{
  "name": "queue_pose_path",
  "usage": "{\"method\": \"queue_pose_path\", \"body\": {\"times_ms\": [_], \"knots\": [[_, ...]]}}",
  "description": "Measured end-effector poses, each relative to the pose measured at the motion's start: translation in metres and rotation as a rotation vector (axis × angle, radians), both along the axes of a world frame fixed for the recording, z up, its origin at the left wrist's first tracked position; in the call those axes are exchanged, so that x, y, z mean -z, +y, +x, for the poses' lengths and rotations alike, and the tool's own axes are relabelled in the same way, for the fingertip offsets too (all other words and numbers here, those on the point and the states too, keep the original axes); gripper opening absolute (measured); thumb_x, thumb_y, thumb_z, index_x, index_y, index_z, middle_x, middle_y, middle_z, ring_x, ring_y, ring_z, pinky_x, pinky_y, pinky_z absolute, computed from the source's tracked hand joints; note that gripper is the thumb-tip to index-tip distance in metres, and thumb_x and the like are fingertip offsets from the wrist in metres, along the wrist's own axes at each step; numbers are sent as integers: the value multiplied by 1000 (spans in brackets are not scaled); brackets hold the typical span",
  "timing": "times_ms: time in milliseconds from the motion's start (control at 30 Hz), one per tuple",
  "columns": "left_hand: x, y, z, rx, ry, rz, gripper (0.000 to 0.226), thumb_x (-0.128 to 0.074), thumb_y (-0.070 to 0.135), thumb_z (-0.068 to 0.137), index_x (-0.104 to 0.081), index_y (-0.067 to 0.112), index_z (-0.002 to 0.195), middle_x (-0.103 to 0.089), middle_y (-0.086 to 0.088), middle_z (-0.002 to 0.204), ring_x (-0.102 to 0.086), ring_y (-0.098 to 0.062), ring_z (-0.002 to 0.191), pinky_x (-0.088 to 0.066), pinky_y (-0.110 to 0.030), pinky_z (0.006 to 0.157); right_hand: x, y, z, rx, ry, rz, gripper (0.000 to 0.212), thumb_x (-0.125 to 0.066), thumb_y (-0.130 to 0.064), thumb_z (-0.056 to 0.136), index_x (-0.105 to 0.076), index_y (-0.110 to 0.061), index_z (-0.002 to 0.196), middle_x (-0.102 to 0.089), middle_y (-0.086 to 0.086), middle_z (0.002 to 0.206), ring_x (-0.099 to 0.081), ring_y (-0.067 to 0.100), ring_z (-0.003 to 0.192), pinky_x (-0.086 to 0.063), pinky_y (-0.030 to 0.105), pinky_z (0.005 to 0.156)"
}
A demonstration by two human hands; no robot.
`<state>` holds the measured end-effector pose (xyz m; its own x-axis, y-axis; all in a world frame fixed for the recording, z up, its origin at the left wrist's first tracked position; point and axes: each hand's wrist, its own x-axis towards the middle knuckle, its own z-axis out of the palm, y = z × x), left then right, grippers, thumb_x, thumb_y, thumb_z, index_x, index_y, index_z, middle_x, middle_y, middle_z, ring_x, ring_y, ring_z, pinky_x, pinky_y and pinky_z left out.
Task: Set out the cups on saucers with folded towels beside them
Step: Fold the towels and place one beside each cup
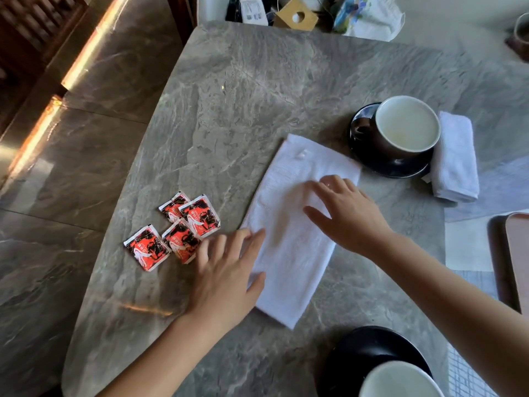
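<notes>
- Nearest to me, at the bottom edge, a second cup [400, 381] with a pale inside stands on a black saucer [369, 343]; both are cut off by the frame.
- My left hand [226, 277] lies flat and released, fingers spread, with the thumb and fingertips on the near left edge of the white towel [294, 224]. It grips nothing.
- My right hand [347, 214] is also flat and unclenched, palm down on the middle of the same towel, pressing on it rather than grasping it.
- That towel is a long folded strip lying diagonally on the grey marbled tabletop [243, 96], its near end toward the close saucer and its far end toward the far one.
- Just left of my left hand lie four red-and-black sachets [174, 230] in a loose cluster, some overlapping, flat on the tabletop.
- At the right edge I see a pale sheet [466, 247] and the rim of a pinkish tray [518, 253], partly out of frame.
- Further off to the right, a dark cup with a pale interior [406, 126] stands upright on a dark saucer [369, 156], handle turned left.
- A folded white towel [455, 159] lies just beside that saucer on its right, touching or nearly touching the rim.
- At the far edge I see a heap of clutter: a tan cardboard piece [296, 15], dark packaging [249, 10] and a white printed bag [369, 15].
- To the left, polished stone floor [71, 138] with strips of sunlight.
</notes>
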<state>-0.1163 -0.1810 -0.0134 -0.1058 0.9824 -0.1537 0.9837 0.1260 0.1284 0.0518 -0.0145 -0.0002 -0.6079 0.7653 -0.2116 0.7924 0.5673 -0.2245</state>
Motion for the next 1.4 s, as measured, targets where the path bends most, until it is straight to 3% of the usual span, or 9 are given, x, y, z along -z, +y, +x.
{"method": "queue_pose_path", "body": {"times_ms": [100, 300, 600, 733, 800, 900, 1000, 1133, 1400], "knots": [[4, -14, 9, 10, -14, -21, 69, -56, 46, 70, -44, 25, 135, -52, 3, 127, -53, -24, 98, -47, -41, 79, 3, 9, -9, -81, -40, -4, 57, -43, -50, 92, -32, -26, 143, -32, 1, 148, -28, 24, 138, -24, 47, 114], [12, -27, 13, -7, -102, 12, 60, -45, 42, 77, -39, 28, 136, -46, 5, 140, -41, -16, 117, -46, -38, 85, 23, 22, -25, -126, -15, -75, 68, -42, -46, 94, -11, -27, 151, -2, -4, 161, 4, 19, 148, -6, 50, 119], [14, -24, 5, 27, -158, 77, 59, -51, 48, 75, -41, 34, 132, -49, 11, 134, -46, -15, 110, -32, -34, 82, 40, 20, -25, -170, 51, -31, 63, -28, -50, 97, -5, -27, 152, 3, -1, 162, 8, 21, 148, -1, 53, 118], [15, -21, 1, 65, -191, 143, 61, -63, 42, 71, -44, 32, 128, -49, 7, 129, -46, -15, 106, -29, -32, 87, 18, 10, -25, -222, 124, 40, 54, -50, -32, 93, -35, -20, 144, -30, 9, 153, -24, 28, 141, -23, 52, 112], [18, -21, -1, 130, -236, 224, 46, -62, 34, 74, -52, 31, 118, -52, 8, 122, -48, -12, 109, -28, -32, 91, 4, -3, -21, -325, 270, 99, 34, -61, -18, 86, -61, -17, 120, -59, 9, 118, -55, 29, 107, -49, 43, 83], [20, -20, -7, 204, -287, 254, 25, -61, 30, 77, -60, 31, 102, -61, 11, 110, -51, -7, 108, -30, -33, 97, -5, -27, 0, -507, 286, -15, 13, -62, -15, 84, -69, -19, 94, -63, 1, 84, -62, 21, 76, -51, 33, 51], [19, -17, -12, 249, -267, 188, 25, -62, 34, 77, -62, 31, 101, -62, 11, 112, -51, -7, 108, -32, -36, 97, -3, -39, 25, -660, 130, -156, 12, -59, -33, 89, -63, -24, 95, -60, -5, 85, -59, 17, 80, -46, 30, 57], [15, -13, -13, 269, -266, 144, 26, -62, 35, 76, -65, 29, 101, -63, 11, 112, -54, -9, 107, -34, -39, 99, 0, -44, 44, -616, -10, -249, 42, -65, -52, 76, -57, -31, 111, -60, -8, 101, -55, 16, 96, -47, 32, 74], [10, -7, -22, 322, -306, 51, 34, -67, 43, 73, -61, 30, 104, -61, 11, 114, -48, -8, 111, -29, -39, 105, -1, -48, 45, -531, 67, -317, 33, -59, -20, 76, -52, -25, 107, -55, -8, 105, -48, 16, 98, -48, 37, 81]]}}
